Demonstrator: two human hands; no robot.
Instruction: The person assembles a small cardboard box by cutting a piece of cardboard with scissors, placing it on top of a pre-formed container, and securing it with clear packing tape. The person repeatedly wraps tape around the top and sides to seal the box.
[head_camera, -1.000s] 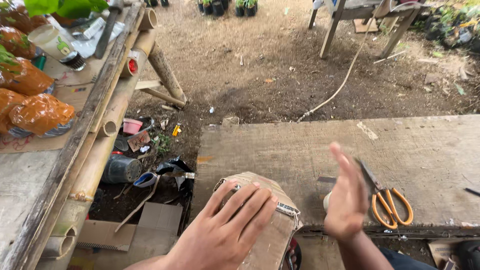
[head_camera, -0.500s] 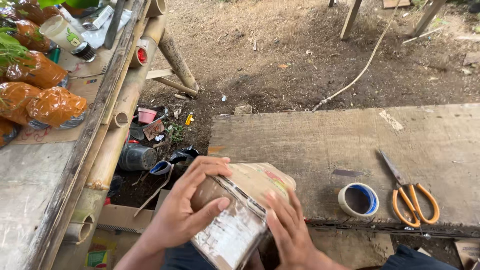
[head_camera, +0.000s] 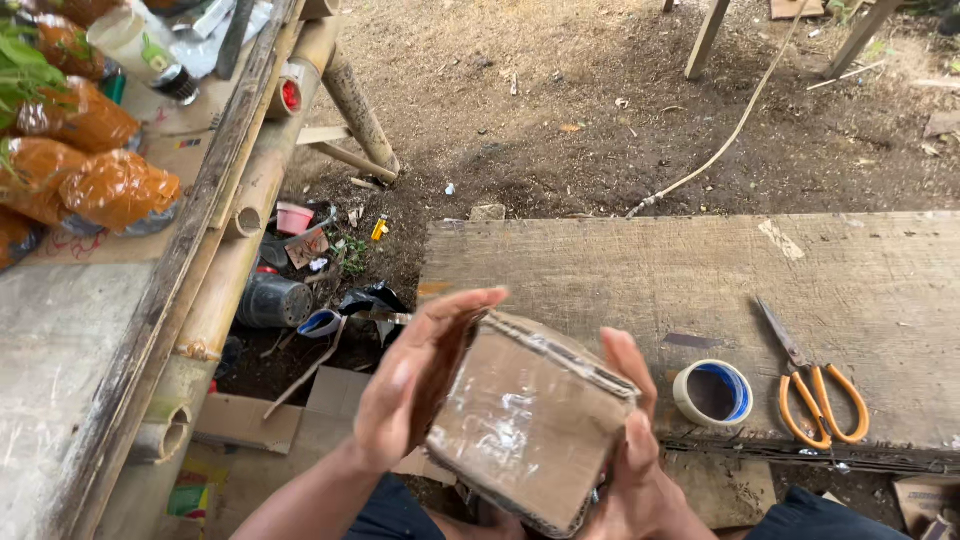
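**Taped cardboard box held between two flat palms above a plank**

At the far left of the frame, four orange-brown filled bags (head_camera: 95, 165) lie on a grey bench top (head_camera: 50, 380), with one white bottle (head_camera: 140, 45) at the upper left corner. Just right of them runs a bamboo rail (head_camera: 245, 225), and below it on the soil sit one small pink pot (head_camera: 293, 217) and one dark pot on its side (head_camera: 272, 302).

At lower centre, the left hand (head_camera: 415, 385) presses its open palm flat against the left face of the cardboard box (head_camera: 525, 420), fingers stretched out and not curled round it. The right hand (head_camera: 625, 440) meets the box's right edge, thumb up along the side, fingers partly hidden beneath. The one box, wrapped in shiny clear tape, hangs tilted in the air between them, near the front edge of the wooden plank (head_camera: 640, 265) and over the gap in front of it.

The risk appears to lie in that squeeze: the tape looks slick, and neither hand closes round a corner. If either palm eases, the box could slide down into the litter and dirt below. Pressing harder could dent the cardboard walls instead.

To the right, on the plank, stand one roll of tape (head_camera: 712, 392) with a blue core and one pair of orange-handled scissors (head_camera: 815, 385), just beside each other and apart from both hands.
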